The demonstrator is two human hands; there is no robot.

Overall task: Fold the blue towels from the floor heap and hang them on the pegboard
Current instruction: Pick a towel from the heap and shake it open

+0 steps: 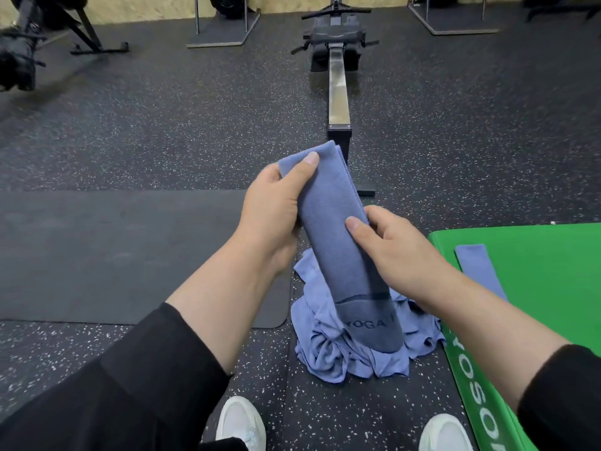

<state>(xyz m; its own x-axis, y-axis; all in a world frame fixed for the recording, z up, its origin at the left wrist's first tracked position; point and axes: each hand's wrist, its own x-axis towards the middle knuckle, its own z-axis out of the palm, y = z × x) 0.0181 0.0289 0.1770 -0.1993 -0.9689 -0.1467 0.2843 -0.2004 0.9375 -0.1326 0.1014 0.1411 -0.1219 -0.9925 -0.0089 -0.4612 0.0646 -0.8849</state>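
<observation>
- Towel (338, 229): folded into a long narrow strip, held up in the air between both hands, tilted so the top end leans away to the left and the bottom end hangs toward the person. The darker band at the bottom reads "YOGA".
- Left hand (273, 203) grips the top end, thumb (304, 169) flat on the front, the other fingers hidden behind the cloth.
- Right hand (390, 242) pinches the strip around the middle from the right edge, thumb on the front, fingers curled behind.
- Heap (341, 356) of crumpled blue towels sits on the speckled floor (162, 141) right below the held one, between a dark mat (130, 255) on the left and a green mat (536, 288) on the right.
- Another folded strip (478, 268) lies flat on the green mat.
- Rowing machine (338, 89) stretches away straight ahead, its near foot just behind the held towel.
- White shoes (240, 424) at the bottom edge, black sleeves (136, 385) pushed up both forearms.
</observation>
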